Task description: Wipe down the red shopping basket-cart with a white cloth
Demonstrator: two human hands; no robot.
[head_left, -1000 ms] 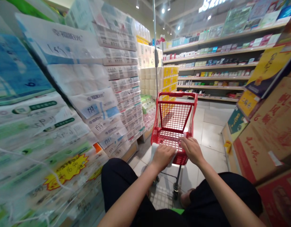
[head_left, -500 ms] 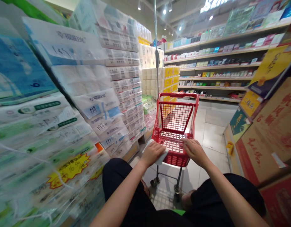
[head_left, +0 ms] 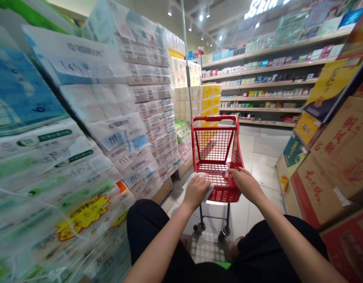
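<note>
A small red wire shopping cart [head_left: 216, 145] stands on the tiled aisle floor in front of me, its basket bare. My left hand [head_left: 196, 192] presses a white cloth [head_left: 189, 181] against the near left corner of the cart's rim, fingers curled over it. My right hand [head_left: 244, 183] rests on the near right part of the rim, fingers bent around the edge. My knees in dark trousers fill the bottom of the view.
Tall stacks of wrapped tissue packs [head_left: 110, 118] crowd the left side. Cardboard boxes [head_left: 331, 165] lean in on the right. Store shelves [head_left: 264, 78] with small goods line the back wall. A thin metal pole [head_left: 187, 70] rises behind the cart.
The cart has swung so its front points more to the left. My left hand with the cloth has slid along the near rim toward its left corner.
</note>
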